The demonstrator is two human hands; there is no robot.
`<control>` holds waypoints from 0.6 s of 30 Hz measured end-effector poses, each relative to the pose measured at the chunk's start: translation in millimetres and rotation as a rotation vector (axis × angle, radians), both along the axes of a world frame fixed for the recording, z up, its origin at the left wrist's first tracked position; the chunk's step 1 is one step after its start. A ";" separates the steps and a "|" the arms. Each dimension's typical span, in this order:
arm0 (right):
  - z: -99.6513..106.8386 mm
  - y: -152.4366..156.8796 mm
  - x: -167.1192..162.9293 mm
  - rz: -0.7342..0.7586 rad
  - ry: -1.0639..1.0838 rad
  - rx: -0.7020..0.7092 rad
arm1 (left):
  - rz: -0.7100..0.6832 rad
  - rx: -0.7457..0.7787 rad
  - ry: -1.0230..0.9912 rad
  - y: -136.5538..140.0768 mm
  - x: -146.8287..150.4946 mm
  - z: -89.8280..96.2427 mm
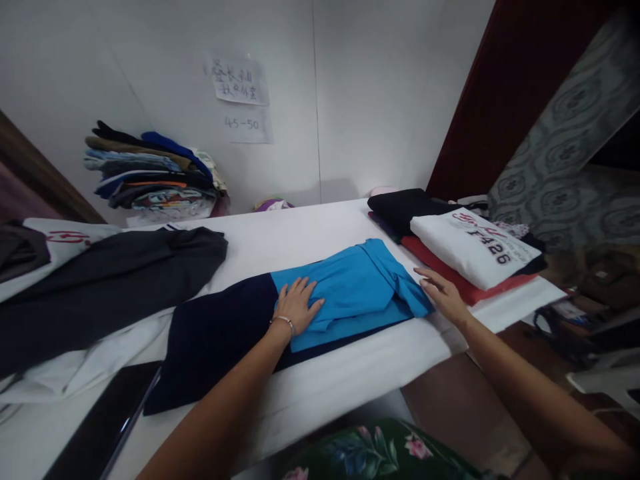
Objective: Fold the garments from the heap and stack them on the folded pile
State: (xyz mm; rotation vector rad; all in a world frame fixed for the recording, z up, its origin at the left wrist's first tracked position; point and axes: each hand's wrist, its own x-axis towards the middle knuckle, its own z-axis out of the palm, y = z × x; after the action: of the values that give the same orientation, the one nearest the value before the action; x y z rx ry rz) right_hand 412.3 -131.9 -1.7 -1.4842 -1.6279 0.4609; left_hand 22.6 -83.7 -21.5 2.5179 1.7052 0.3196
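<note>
A partly folded garment lies across the white table, its bright blue part (345, 283) on top of a dark navy part (220, 333). My left hand (296, 307) rests flat on the left end of the blue cloth, fingers spread. At the other end my right hand (443, 293) is beside the bunched blue edge, fingers stretched out and slightly bent. Whether its fingertips touch the cloth I cannot tell. No cloth shows gripped in either hand.
Folded clothes (155, 173) are stacked at the back left. A dark grey garment (115, 287) lies on the left, near a black flat panel (107, 420). On the right, a white printed shirt (475, 247) tops another pile. Paper notes (243, 83) hang on the wall.
</note>
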 end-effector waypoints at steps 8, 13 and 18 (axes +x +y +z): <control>-27.2 -22.0 -30.8 0.196 -0.620 0.033 | 0.006 0.023 0.003 -0.9 0.6 -0.7; -39.1 -14.3 -54.9 0.120 -0.844 0.026 | 0.022 0.010 0.012 -4.7 2.7 3.3; -39.6 -20.3 -51.2 0.106 -0.834 0.054 | 0.033 -0.012 -0.001 -6.7 3.6 5.5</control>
State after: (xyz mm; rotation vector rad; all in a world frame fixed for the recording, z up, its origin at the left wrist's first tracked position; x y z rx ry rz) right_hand 361.2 -152.1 -41.3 -1.6604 -2.3334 -0.1939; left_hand 26.2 -90.4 -16.0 2.4829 1.7448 0.3127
